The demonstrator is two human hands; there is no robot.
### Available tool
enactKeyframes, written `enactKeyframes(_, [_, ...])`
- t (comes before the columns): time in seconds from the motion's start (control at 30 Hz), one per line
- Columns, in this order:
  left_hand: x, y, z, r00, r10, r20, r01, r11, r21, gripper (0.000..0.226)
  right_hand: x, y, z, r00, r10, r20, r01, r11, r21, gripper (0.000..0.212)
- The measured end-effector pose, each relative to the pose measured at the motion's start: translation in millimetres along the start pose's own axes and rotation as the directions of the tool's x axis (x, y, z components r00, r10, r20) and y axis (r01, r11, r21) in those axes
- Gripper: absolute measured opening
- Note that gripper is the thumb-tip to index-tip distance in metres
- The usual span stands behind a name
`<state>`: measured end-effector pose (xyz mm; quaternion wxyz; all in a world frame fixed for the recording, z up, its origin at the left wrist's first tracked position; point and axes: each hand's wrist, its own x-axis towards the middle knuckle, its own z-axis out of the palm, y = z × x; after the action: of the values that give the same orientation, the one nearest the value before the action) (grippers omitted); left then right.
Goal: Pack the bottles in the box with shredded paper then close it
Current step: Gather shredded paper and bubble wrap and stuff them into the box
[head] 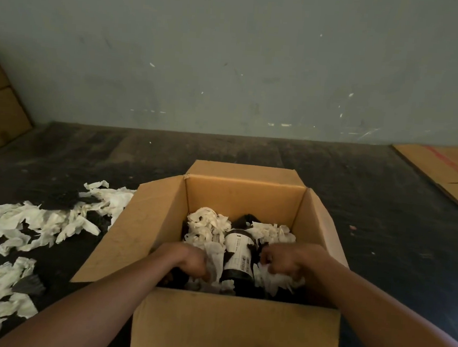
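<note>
Cardboard box (243, 199) stands open on the dark floor (383, 213), all four flaps folded outward, and holds one dark bottle (239, 256) bedded in white shredded paper (208, 226). That bottle lies on its side near the middle of the box, its white label with a barcode facing up and its dark cap end pointing toward the far wall of the box. Both hands are down inside the box: the left hand (188, 260) sits just left of the bottle with fingers curled around a strip of paper, and the right hand (288, 258) sits just right of it, fingers bunched on a clump of paper. More loose shreds (40, 224) lie scattered on the floor left of the box.
</note>
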<state>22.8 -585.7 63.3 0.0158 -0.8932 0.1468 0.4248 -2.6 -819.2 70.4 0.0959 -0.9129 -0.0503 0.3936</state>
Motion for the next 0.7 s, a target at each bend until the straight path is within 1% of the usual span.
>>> enactKeyframes(0.07, [2, -1, 9, 0.992, 0.008, 0.124, -0.001, 0.999, -0.052, 0.052, 3, -3, 19, 0.987, 0.058, 0.148, -0.035, 0.988, -0.149, 0.049])
enactKeyframes(0.1, [3, -2, 13, 0.981, -0.020, 0.192, 0.033, 0.997, -0.066, 0.057, 4, -3, 26, 0.982, 0.079, 0.172, -0.040, 0.975, -0.219, 0.049])
enactKeyframes(0.13, [3, -4, 16, 0.969, -0.039, 0.242, 0.063, 0.994, -0.091, 0.062, 4, -4, 28, 0.982, 0.089, 0.168, -0.045, 0.967, -0.250, 0.048])
enactKeyframes(0.17, [0, -5, 17, 0.966, -0.045, 0.254, 0.075, 0.991, -0.109, 0.064, 3, -4, 26, 0.987, 0.080, 0.143, -0.045, 0.971, -0.236, 0.046])
enactKeyframes(0.23, [-3, -6, 11, 0.978, -0.032, 0.208, 0.066, 0.985, -0.160, 0.056, -2, -5, 12, 0.994, 0.056, 0.095, -0.045, 0.992, -0.114, 0.041])
enactKeyframes(0.3, [-11, -5, -3, 0.976, -0.080, 0.201, 0.128, 0.962, -0.242, 0.058, -13, -10, -10, 0.998, 0.041, 0.051, -0.041, 0.999, -0.011, 0.035])
enactKeyframes(0.33, [-15, -6, -11, 0.976, -0.092, 0.199, 0.146, 0.948, -0.283, 0.059, -18, -13, -21, 0.999, 0.034, 0.017, -0.035, 0.999, 0.006, 0.034])
enactKeyframes(0.4, [-29, -6, -30, 0.986, -0.057, 0.157, 0.116, 0.911, -0.396, 0.055, -27, -24, -39, 0.996, 0.009, -0.087, -0.007, 1.000, 0.019, 0.036])
enactKeyframes(0.47, [-43, -10, -46, 0.999, -0.035, 0.021, 0.041, 0.840, -0.540, 0.052, -32, -37, -50, 0.974, -0.029, -0.224, 0.036, 0.999, 0.024, 0.038])
enactKeyframes(0.5, [-51, -13, -51, 0.995, -0.030, -0.100, -0.035, 0.806, -0.591, 0.046, -32, -44, -53, 0.952, -0.052, -0.301, 0.059, 0.998, 0.013, 0.039])
enactKeyframes(0.53, [-60, -16, -56, 0.968, -0.020, -0.250, -0.141, 0.782, -0.608, 0.039, -32, -53, -55, 0.926, -0.069, -0.372, 0.074, 0.997, -0.001, 0.043])
enactKeyframes(0.57, [-68, -21, -58, 0.912, -0.028, -0.409, -0.242, 0.769, -0.592, 0.034, -32, -62, -55, 0.895, -0.074, -0.440, 0.075, 0.997, -0.016, 0.048])
enactKeyframes(0.6, [-75, -27, -58, 0.830, -0.046, -0.556, -0.325, 0.770, -0.550, 0.033, -33, -73, -55, 0.865, -0.068, -0.497, 0.065, 0.998, -0.024, 0.055])
enactKeyframes(0.63, [-83, -35, -57, 0.741, -0.067, -0.668, -0.382, 0.776, -0.502, 0.035, -35, -85, -54, 0.841, -0.058, -0.539, 0.049, 0.998, -0.031, 0.059])
enactKeyframes(0.67, [-92, -46, -54, 0.664, -0.081, -0.744, -0.425, 0.777, -0.464, 0.037, -37, -98, -52, 0.823, -0.057, -0.565, 0.038, 0.998, -0.045, 0.062])
enactKeyframes(0.7, [-101, -59, -50, 0.606, -0.092, -0.790, -0.449, 0.780, -0.435, 0.039, -40, -112, -50, 0.814, -0.055, -0.578, 0.026, 0.998, -0.058, 0.063])
